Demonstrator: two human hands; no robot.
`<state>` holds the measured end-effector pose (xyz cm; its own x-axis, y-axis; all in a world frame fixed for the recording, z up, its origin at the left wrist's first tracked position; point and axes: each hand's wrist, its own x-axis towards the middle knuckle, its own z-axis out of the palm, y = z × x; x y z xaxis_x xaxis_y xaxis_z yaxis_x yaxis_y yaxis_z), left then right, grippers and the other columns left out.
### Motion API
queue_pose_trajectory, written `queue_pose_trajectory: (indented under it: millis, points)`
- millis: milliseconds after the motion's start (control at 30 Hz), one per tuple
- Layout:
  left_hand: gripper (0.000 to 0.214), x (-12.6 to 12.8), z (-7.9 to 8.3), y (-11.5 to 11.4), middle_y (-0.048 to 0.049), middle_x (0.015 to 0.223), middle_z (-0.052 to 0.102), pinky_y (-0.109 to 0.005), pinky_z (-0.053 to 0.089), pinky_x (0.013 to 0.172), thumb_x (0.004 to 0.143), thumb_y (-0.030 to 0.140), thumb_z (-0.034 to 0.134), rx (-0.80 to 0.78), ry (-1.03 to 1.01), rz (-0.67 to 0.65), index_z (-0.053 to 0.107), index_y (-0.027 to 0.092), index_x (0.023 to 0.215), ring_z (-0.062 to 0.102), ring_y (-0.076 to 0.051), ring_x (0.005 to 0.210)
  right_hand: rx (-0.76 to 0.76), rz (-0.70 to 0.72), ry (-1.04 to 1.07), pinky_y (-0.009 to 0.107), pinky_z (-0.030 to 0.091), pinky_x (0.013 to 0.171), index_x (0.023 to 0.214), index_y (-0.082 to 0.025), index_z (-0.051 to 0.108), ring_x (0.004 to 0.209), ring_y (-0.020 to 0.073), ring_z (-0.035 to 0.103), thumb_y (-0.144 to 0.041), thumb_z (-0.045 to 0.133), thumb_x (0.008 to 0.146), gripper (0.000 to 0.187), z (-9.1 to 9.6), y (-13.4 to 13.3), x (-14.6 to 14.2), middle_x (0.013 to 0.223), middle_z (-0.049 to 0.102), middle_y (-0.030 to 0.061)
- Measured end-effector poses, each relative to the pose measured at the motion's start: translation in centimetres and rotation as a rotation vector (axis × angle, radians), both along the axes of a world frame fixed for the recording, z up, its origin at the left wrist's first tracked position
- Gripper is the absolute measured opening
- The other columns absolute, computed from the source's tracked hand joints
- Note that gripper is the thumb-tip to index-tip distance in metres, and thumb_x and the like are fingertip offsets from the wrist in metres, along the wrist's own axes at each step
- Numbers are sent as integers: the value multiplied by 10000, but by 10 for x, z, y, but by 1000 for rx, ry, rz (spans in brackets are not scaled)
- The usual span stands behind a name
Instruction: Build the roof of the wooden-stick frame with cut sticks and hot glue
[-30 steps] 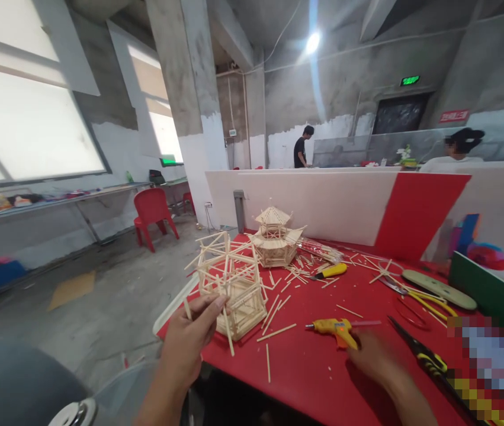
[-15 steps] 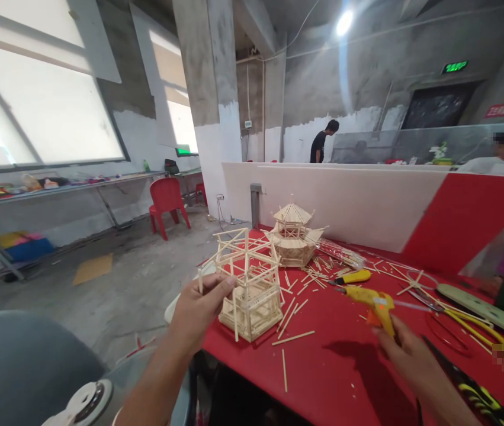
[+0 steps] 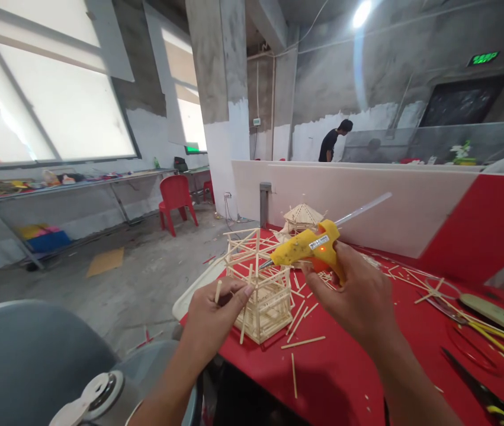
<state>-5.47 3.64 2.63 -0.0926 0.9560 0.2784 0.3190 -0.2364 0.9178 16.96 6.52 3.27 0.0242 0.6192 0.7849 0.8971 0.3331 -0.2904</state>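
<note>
My left hand (image 3: 209, 319) pinches a thin wooden stick (image 3: 243, 331) between thumb and forefinger. The end of a second stick (image 3: 218, 291) pokes up between its fingers. Beside it on the table stands a many-sided frame (image 3: 273, 322) built of pale sticks, with low railings and tall posts. My right hand (image 3: 362, 290) is wrapped round a yellow hot glue gun (image 3: 294, 248) with a small orange light on. The gun's nozzle points left at one of the frame's posts; I cannot tell whether it touches. A clear glue stick (image 3: 365, 208) juts from its back.
A stick-built pagoda (image 3: 304, 216) stands behind the gun, partly hidden. Loose sticks (image 3: 302, 342) lie on the red table (image 3: 327, 373). To the right are yellow-handled scissors (image 3: 500, 340), pliers (image 3: 478, 381) and a pale green long tool (image 3: 496, 313). A low white partition (image 3: 367, 189) runs behind.
My right hand has brought the glue gun up and left from the table's right side to the frame. The stick in my left hand now leans slightly. The view has turned a little left.
</note>
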Motion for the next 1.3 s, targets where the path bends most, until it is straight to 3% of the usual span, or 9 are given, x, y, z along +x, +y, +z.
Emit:
queue_pose_trajectory:
  millis: [400, 800, 1300]
  points:
    - [236, 0, -7, -3, -8, 695, 675, -225, 419, 581, 847, 341, 595, 165, 335, 36, 705, 182, 710, 592, -128, 623, 103, -39, -136, 262, 250, 512, 967, -184, 569, 551, 134, 468, -358, 598, 804, 240, -3, 3, 3, 690, 558, -21]
    - [161, -2, -13, -1, -11, 748, 704, -206, 465, 628, 854, 266, 632, 377, 429, 63, 706, 186, 736, 635, -117, 665, 92, -26, -130, 268, 267, 528, 1031, -177, 578, 592, 146, 512, -335, 583, 815, 268, -7, 2, 5, 740, 599, -4]
    - [128, -1, -16, -2, -9, 747, 708, -207, 478, 611, 851, 239, 634, 420, 449, 66, 717, 195, 763, 645, -117, 653, 74, -17, -132, 264, 267, 514, 1056, -169, 587, 559, 137, 502, -324, 559, 834, 272, -10, 3, 6, 760, 622, 2]
